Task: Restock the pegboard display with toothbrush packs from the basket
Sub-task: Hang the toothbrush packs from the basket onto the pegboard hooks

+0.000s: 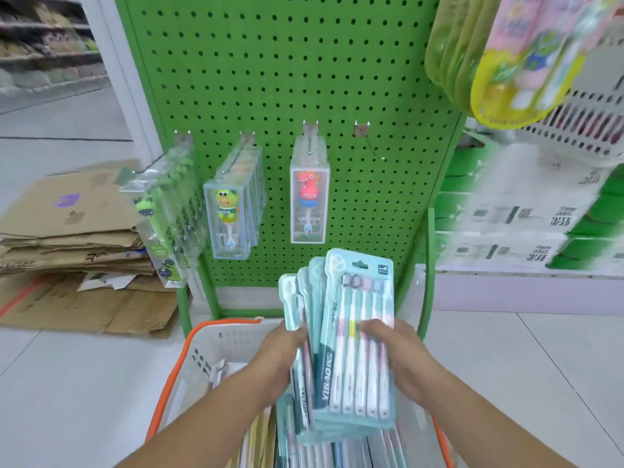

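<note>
I hold a fanned stack of teal toothbrush packs upright above the white basket with an orange rim. My left hand grips the stack's left side. My right hand grips the right side, fingers over the front pack. More packs lie in the basket below. The green pegboard stands just behind. Its lower hooks carry clear boxes with a green character brush and a red dinosaur brush, plus bagged green brushes at the left. The rightmost hook is bare.
Flattened cardboard is piled on the floor at the left. White and green cartons are stacked at the right under a white perforated basket. Yellow-edged packs hang close at the upper right. Store shelves are far left.
</note>
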